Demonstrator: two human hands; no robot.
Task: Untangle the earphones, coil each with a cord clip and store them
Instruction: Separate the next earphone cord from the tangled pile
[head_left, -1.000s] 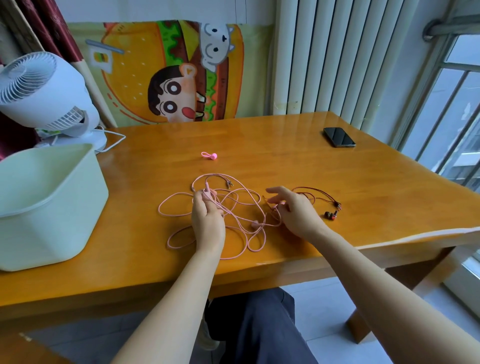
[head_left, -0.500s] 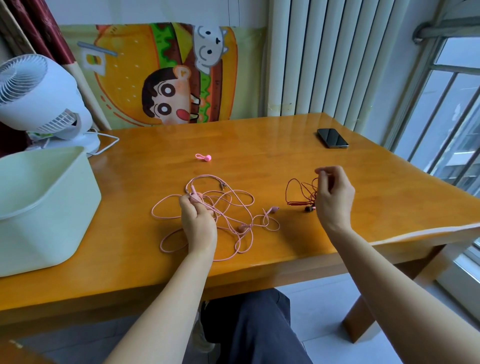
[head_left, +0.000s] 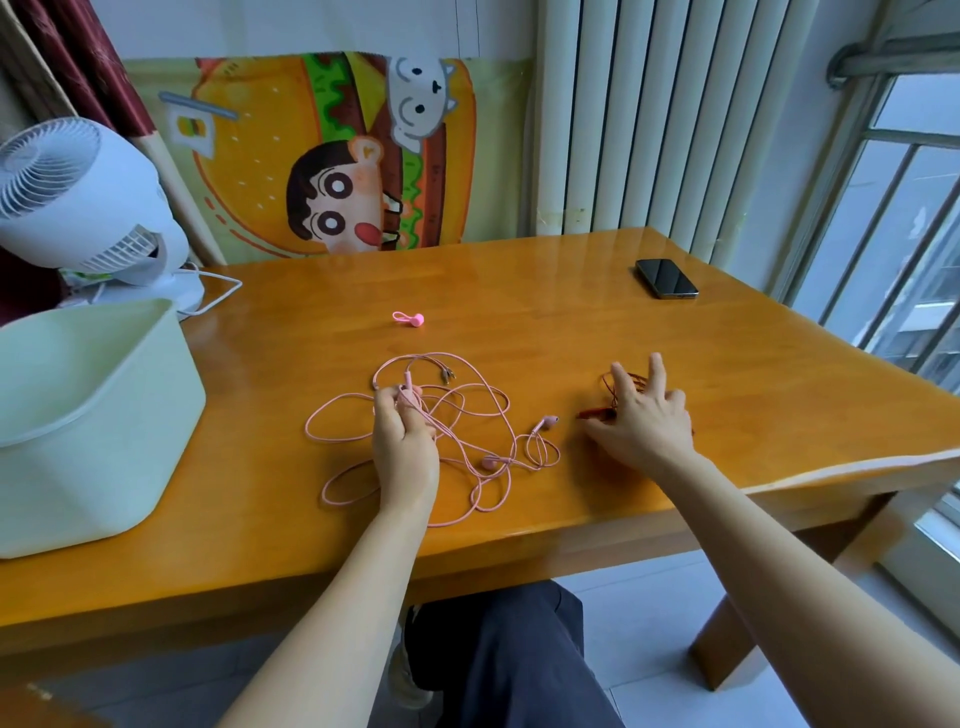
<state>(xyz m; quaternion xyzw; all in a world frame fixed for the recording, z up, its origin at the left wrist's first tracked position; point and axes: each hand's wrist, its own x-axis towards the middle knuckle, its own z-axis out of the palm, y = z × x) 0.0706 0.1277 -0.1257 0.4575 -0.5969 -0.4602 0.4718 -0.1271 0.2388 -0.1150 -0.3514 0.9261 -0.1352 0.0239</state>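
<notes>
Glossy wooden table (head_left: 519, 291); left grip (head_left: 405, 447) pinched on pink cord (head_left: 491, 461), right grip (head_left: 641, 426) splayed over red tangle (head_left: 597, 414)

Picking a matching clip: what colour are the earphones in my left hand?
The earphones are pink, clearest in the head view.

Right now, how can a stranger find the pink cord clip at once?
Start at the wooden table. Beyond the tangled pink earphones, toward the cartoon poster, the pink cord clip lies alone. Unlike the long looping cables, it is a tiny loop with a round knob.
</notes>
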